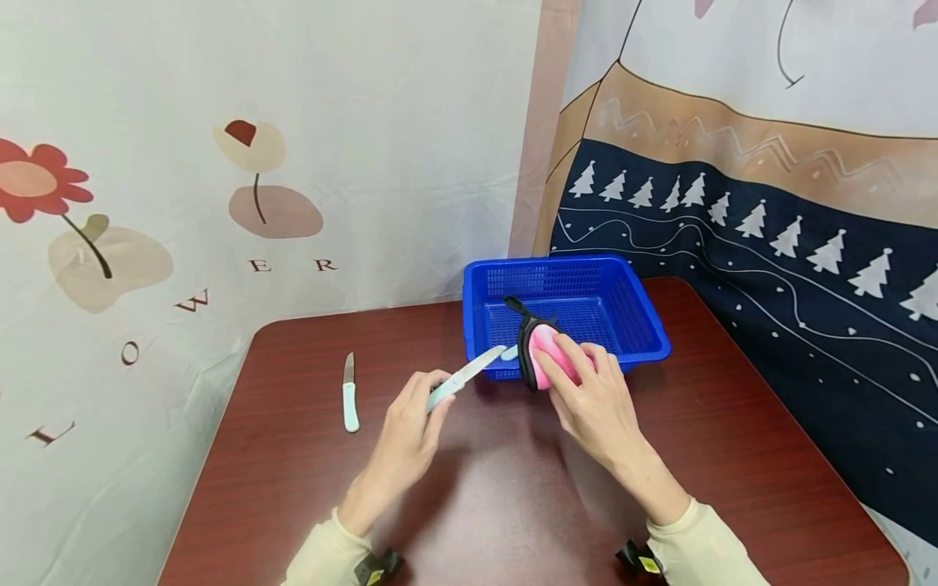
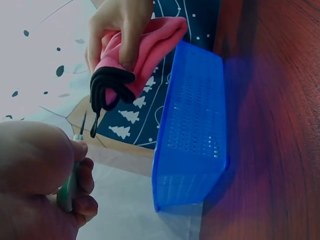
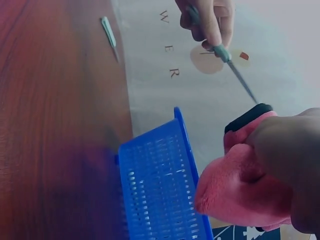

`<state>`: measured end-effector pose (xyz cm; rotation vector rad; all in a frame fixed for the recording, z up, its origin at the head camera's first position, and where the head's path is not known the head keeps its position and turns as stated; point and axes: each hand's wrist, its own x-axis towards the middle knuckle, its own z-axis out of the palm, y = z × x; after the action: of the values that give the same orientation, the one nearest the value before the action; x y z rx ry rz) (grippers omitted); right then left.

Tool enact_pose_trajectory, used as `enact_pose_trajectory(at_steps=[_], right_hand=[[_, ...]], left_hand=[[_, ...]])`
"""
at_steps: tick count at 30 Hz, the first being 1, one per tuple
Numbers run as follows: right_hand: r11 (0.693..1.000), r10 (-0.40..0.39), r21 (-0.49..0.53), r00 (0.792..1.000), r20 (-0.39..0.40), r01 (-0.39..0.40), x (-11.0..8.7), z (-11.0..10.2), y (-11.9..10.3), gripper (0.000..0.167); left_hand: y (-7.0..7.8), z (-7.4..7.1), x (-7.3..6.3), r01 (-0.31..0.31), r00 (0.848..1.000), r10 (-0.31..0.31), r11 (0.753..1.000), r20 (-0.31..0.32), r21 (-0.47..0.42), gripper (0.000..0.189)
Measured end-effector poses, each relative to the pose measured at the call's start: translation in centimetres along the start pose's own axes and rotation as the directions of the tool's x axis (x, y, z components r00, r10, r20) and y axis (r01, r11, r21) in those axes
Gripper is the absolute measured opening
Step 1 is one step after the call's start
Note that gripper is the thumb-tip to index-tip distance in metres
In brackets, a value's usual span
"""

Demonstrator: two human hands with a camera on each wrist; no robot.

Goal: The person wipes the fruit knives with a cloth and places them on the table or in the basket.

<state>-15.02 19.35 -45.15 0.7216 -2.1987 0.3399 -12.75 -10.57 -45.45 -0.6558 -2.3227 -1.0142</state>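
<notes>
My left hand point(image 1: 406, 423) grips a small knife point(image 1: 469, 372) by its pale blue handle, the blade pointing up and to the right. My right hand point(image 1: 597, 403) pinches a folded pink cloth point(image 1: 545, 350) with black edging and a black hanging loop. Both are held up at the near side of a blue plastic basket point(image 1: 645, 356). In the right wrist view the tip of the knife blade point(image 3: 242, 82) comes right up to the black edge of the cloth point(image 3: 240, 185). From the left wrist, the cloth point(image 2: 150, 42) shows several folded layers.
A second knife point(image 1: 350, 399) with a pale blue handle lies on the left of the dark red table point(image 1: 293, 488). A pale blue piece point(image 1: 509, 353) shows in the basket, partly behind the cloth. Printed fabric walls point(image 1: 403, 163) stand along the table's back and right side.
</notes>
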Motion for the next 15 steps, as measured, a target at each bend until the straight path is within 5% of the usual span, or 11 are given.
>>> enact_pose_trajectory(at_steps=[5, 9, 15], right_hand=[[0.998, 0.003, 0.064, 0.997, -0.073, 0.002, -0.3, 0.04, 0.08, 0.052], [0.995, -0.01, 0.096, 0.99, -0.141, 0.024, -0.23, 0.15, 0.03, 0.048], [0.989, -0.052, 0.128, 0.981, -0.186, 0.077, -0.04, 0.1, -0.36, 0.038]], left_hand=[[-0.19, -0.09, 0.24, 0.015, 1.0, -0.016, 0.998, -0.018, -0.067, 0.023], [0.07, -0.35, 0.4, 0.107, 0.994, -0.104, 0.987, 0.032, -0.118, 0.022], [0.5, -0.71, 0.79, 0.315, 0.939, -0.28, 0.933, 0.198, -0.172, 0.02]])
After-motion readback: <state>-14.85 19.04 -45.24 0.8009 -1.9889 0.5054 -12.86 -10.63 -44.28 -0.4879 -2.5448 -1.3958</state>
